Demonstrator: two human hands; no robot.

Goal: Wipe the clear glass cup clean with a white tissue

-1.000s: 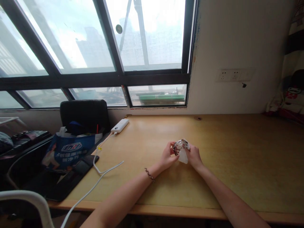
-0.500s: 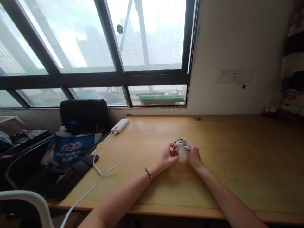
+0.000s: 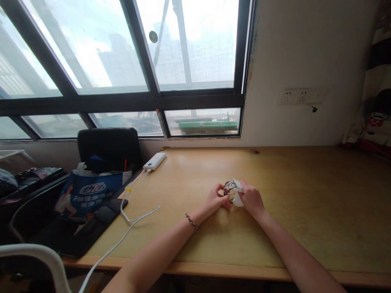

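Over the middle of the wooden desk, my left hand (image 3: pixel 216 197) holds a small round shiny object (image 3: pixel 229 186) between thumb and fingers. Dark and silvery bands curve around it; its exact kind cannot be made out. My right hand (image 3: pixel 251 199) is closed on a white tissue-like sheet (image 3: pixel 238 199), which hangs below the fingers and touches or overlaps the right side of the round object. The fingers of both hands partly hide what they hold. A braided bracelet (image 3: pixel 191 222) circles my left wrist.
On the wooden desk (image 3: pixel 305 211), a white power bank (image 3: pixel 154 162) lies at the back left, with a white cable (image 3: pixel 122 234) running toward the front edge. A blue bag (image 3: pixel 88 191) sits on a black chair (image 3: pixel 108 146) at left. Windows and a wall socket (image 3: pixel 302 96) are behind.
My right hand has shifted slightly right with the white sheet, showing a gap inside the round object's bands. The object has turned a little in my left hand.
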